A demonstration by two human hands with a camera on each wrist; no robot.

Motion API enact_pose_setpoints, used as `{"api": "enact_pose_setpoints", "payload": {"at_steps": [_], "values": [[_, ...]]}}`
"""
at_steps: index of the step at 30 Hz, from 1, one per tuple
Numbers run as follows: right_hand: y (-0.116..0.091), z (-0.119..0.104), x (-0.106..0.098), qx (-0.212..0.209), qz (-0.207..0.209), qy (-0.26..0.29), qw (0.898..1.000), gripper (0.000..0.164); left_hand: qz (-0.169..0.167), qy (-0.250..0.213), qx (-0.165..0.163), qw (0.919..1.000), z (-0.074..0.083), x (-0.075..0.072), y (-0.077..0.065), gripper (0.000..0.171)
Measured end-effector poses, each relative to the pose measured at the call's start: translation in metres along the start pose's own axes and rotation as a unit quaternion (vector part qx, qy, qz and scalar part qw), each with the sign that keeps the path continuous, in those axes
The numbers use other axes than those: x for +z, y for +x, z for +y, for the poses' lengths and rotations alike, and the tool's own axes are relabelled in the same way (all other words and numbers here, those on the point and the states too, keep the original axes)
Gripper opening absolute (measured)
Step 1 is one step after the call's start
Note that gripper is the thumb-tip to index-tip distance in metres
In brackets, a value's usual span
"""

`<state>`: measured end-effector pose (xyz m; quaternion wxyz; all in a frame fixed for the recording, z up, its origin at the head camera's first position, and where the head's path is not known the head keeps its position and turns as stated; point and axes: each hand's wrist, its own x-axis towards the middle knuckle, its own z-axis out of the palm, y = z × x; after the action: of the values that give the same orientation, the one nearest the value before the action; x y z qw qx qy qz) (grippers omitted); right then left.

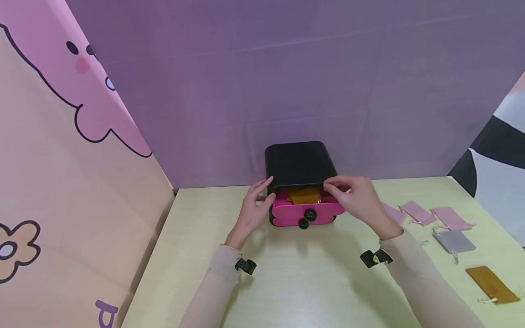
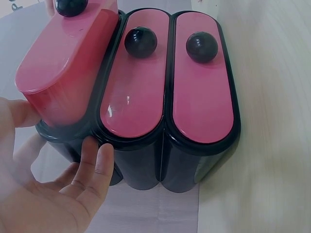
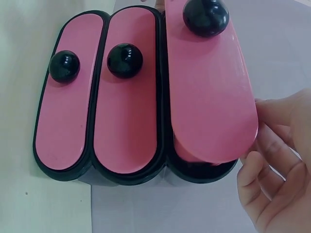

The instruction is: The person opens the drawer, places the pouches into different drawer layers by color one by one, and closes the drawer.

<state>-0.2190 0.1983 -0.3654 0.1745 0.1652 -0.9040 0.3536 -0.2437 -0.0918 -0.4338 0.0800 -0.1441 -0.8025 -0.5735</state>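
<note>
A black cabinet (image 1: 299,161) with three pink drawers and round black knobs stands against the back cloth. Its top drawer (image 1: 291,211) is pulled partly out, and a mustard pouch (image 1: 305,196) lies inside it. My left hand (image 1: 254,207) is at the cabinet's left side. In the left wrist view, its thumb touches the end of the pulled-out drawer (image 2: 53,63), while loosely bent fingers rest against the black casing. My right hand (image 1: 358,198) pinches the drawer's right edge between thumb and curled fingers. The right wrist view shows this drawer (image 3: 214,97) standing out from its slot.
Several pink pouches (image 1: 451,218), a grey pouch (image 1: 455,241) and a mustard-brown pouch (image 1: 494,285) lie on the right of the pale table (image 1: 303,282). A purple cloth (image 1: 254,82) hangs behind the cabinet. On the left stands a printed panel (image 1: 82,191).
</note>
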Motion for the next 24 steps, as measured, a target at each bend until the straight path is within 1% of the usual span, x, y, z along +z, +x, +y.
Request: {"api": "enact_pose_setpoints", "payload": {"at_steps": [6,10,14,17,24], "values": [[-0.01,0.006,-0.002,0.01,0.026,0.015,0.999,0.018,0.002,0.001,0.0,1.0,0.0,0.0,-0.001,0.051],[-0.018,0.011,-0.002,0.009,0.054,0.014,0.998,0.015,0.002,0.001,0.0,1.0,0.001,0.0,-0.001,0.052],[-0.028,0.015,-0.004,0.015,0.076,0.029,0.997,0.015,0.002,0.003,0.0,1.0,0.001,0.001,-0.001,0.051],[-0.034,0.017,-0.008,0.024,0.08,0.037,0.996,0.017,0.004,0.003,-0.002,1.0,0.001,0.0,-0.001,0.051],[-0.048,0.026,-0.013,0.051,0.073,0.036,0.995,0.021,0.004,0.002,-0.005,1.0,0.001,0.001,-0.001,0.051]]}}
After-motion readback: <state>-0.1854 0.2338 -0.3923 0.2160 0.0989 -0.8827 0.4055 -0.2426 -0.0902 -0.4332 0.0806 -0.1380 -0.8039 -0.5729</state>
